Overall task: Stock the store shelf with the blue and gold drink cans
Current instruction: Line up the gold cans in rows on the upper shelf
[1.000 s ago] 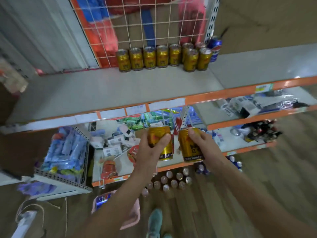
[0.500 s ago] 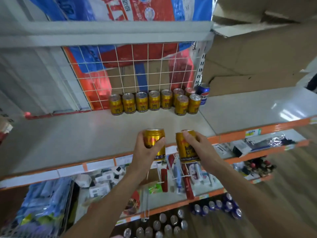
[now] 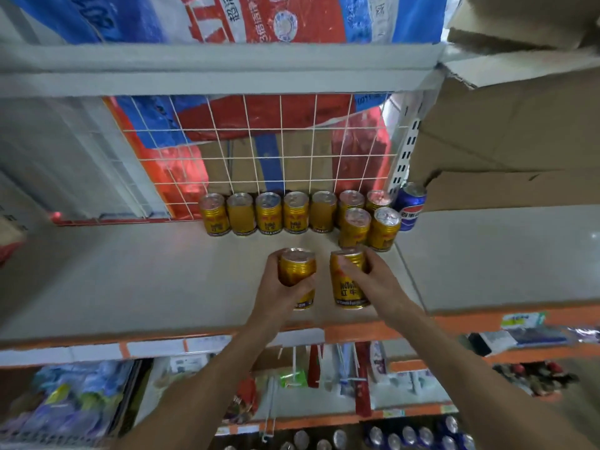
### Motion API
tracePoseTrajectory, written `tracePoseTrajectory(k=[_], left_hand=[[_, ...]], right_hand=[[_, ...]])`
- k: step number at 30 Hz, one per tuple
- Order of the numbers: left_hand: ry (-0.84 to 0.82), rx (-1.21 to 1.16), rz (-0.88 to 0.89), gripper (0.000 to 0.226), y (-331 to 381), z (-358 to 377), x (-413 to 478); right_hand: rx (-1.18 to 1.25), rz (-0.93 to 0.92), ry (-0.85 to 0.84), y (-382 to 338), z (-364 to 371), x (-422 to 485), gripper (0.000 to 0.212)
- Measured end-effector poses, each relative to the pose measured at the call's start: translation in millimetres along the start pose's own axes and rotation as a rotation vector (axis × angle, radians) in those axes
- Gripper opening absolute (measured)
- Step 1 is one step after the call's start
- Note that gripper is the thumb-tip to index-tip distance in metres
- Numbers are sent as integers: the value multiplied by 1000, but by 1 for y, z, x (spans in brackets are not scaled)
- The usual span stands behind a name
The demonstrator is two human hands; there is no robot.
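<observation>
1. Since half a second ago, both hands have moved up and forward. The two held cans were at the orange front edge. Now they are over the grey shelf, closer to the cans at the back.
2. The left hand has its fingers curled round the first gold can. The right hand grips the second gold can the same way. Both cans stand upright, side by side, with a small gap between them.
3. Behind them, a row of gold cans stands along the white wire grid. Two front gold cans stand before the right end of that row, just past the right hand's can.
4. A blue can stands at the far right of the row, next to the cardboard boxes.
5. A big red and blue sack lies on the shelf above.
6. I cannot tell if the held cans touch the shelf. The left hand hides much of its can. The lower shelves are blurry, and the silver can tops at the bottom are cut off.
</observation>
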State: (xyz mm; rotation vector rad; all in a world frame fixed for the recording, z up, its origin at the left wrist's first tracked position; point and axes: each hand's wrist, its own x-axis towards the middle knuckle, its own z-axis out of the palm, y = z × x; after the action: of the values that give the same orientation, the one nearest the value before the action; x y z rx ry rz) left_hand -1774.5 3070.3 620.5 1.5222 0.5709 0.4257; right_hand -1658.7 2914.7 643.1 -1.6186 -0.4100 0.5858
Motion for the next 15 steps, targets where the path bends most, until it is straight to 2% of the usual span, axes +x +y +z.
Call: tracePoseTrajectory(k=[5,9,11,15], left_hand=[[76,89,60,67,-14,9,19],[142,155,105,71,-23,8,24],[166,199,159,70,-28,8,27],[119,199,191,70,-33,8,31]], right_hand=[[-4,-13,-114,20,-12,41,55],[-38,-81,-173,28,-13,54,49],[-53,-134,-210,28,-14,55,55],[-152,-168,-251,31,-19,53,61]])
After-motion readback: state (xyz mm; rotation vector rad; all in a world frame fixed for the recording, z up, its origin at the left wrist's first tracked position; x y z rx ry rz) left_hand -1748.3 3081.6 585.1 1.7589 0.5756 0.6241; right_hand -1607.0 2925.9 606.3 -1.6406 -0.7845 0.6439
